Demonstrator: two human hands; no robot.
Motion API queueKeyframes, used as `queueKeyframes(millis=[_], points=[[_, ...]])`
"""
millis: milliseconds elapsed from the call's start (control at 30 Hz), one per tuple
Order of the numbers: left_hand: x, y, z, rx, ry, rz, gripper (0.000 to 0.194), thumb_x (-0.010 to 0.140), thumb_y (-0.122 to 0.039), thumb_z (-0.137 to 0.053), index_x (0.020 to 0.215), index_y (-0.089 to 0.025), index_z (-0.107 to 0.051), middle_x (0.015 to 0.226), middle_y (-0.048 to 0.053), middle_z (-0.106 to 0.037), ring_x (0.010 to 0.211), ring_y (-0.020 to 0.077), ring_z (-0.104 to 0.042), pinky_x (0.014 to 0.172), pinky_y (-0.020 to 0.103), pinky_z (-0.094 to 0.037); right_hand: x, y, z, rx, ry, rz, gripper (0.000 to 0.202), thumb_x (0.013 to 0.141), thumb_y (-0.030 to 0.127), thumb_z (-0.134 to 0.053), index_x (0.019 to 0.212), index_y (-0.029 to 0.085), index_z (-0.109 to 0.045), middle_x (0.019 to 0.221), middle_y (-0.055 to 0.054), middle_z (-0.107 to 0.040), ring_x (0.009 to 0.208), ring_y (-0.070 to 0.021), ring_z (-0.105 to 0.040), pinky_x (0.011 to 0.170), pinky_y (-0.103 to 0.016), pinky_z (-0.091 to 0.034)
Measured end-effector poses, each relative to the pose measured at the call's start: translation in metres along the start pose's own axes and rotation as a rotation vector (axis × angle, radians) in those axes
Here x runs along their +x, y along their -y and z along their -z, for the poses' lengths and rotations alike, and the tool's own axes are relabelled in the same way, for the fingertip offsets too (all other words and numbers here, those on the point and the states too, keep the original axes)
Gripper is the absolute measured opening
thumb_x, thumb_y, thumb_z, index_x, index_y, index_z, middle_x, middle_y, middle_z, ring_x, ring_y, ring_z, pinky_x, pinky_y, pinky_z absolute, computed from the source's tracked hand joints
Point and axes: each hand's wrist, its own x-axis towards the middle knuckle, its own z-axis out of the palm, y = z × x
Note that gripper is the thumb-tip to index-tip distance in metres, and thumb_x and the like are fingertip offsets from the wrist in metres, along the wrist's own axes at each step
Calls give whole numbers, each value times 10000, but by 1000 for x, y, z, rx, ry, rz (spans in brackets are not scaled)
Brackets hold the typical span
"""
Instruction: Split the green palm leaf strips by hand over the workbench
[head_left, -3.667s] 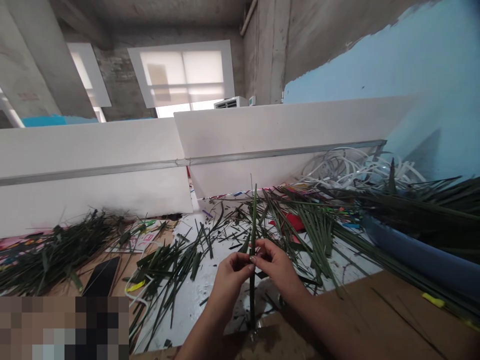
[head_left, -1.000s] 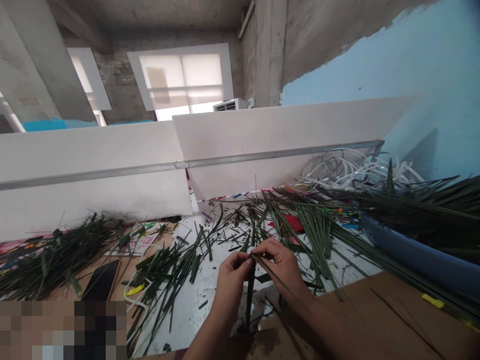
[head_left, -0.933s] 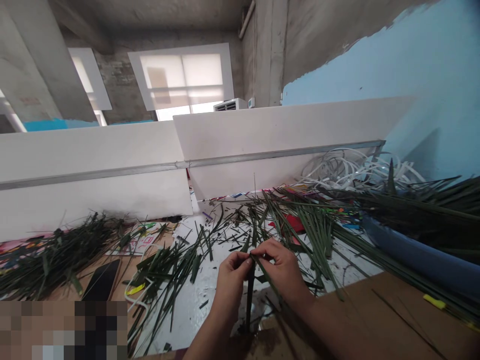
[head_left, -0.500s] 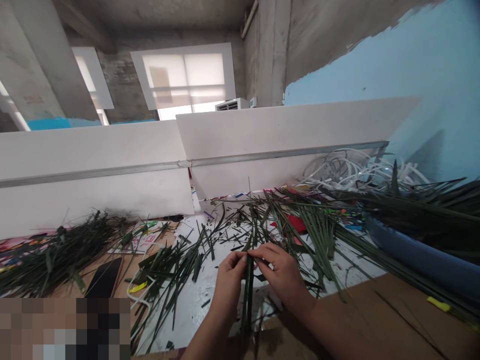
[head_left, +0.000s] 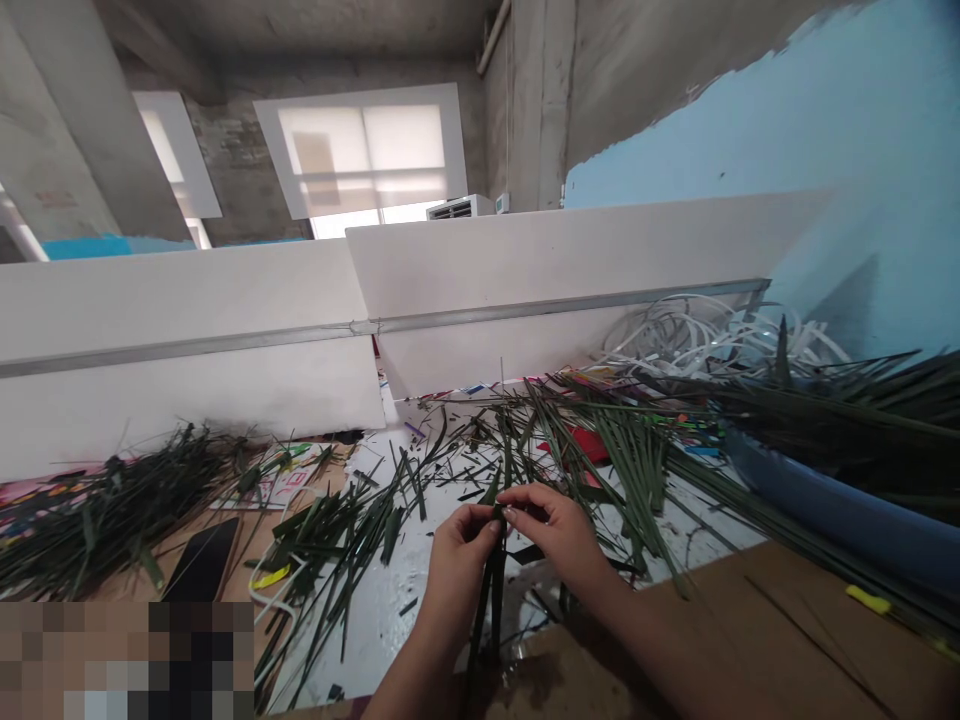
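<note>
My left hand [head_left: 461, 555] pinches dark green leaf strips [head_left: 493, 600] between thumb and fingers near the middle of the worktable. My right hand [head_left: 551, 530] meets it from the right, its thumb and index finger closed on the same strips close to the left fingertips. The strips hang down toward me from the pinch, split into two long tails. Exactly how they cross or fold under the fingertips is hidden. Cut green leaf pieces [head_left: 352, 545] lie left of my hands, and a fan of long leaves [head_left: 634, 460] lies to their right.
A blue basin [head_left: 832, 500] heaped with leaves stands at right, with coiled white strips [head_left: 697, 335] behind it. A leaf pile [head_left: 112, 500] and a black phone [head_left: 202, 560] lie at left. White panels [head_left: 525, 260] edge the table's back. Red material [head_left: 589, 445] lies beneath leaves.
My fingertips have shifted slightly on the leaf strips, both hands still pinching. The hanging tails have spread apart, one swinging to the left. The view has moved a little.
</note>
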Motion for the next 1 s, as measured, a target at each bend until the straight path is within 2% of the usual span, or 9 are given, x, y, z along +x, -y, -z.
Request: queueKeyframes(millis=[267, 367, 533, 733, 1000], points=[[-1, -1, -3, 115, -18, -61, 184, 670, -325, -741, 738, -163, -687, 712, 41, -674, 683, 179, -574, 650, 273, -433, 2, 3, 1, 83, 54, -81, 142, 747, 337, -668, 765, 196, -679, 707, -5, -647, 684, -180, -583, 638, -291, -456], [-1, 2, -4, 117, -18, -48, 213, 669, -342, -750, 748, -159, -675, 726, 42, -666, 693, 178, -565, 649, 271, -426, 3, 4, 1, 82, 23, -70, 147, 747, 344, -649, 725, 198, -654, 697, 2, -616, 659, -169, -552, 618, -284, -439], [1, 9, 0, 113, 46, 27, 209, 702, -351, -711, 757, -155, -668, 702, 19, -627, 668, 157, -526, 648, 266, -405, 3, 3, 0, 150, 4, -130, 177, 715, 374, -653, 739, 198, -647, 660, 11, -580, 615, -158, -509, 594, -285, -417], [1, 8, 1, 135, 8, -8, 189, 668, -328, -732, 703, -158, -657, 673, 15, -622, 674, 166, -528, 639, 267, -398, 3, 1, -1, 162, 41, -117, 196, 717, 375, -695, 753, 187, -651, 709, -3, -618, 686, -172, -547, 638, -290, -428], [-2, -3, 2, 58, 125, 145, 320, 630, -409, -776, 772, -130, -712, 650, 1, -601, 603, 118, -464, 593, 242, -352, 5, 8, 2, 187, 4, -155, 200, 693, 388, -678, 700, 198, -616, 629, 22, -566, 590, -151, -505, 585, -284, -386]])
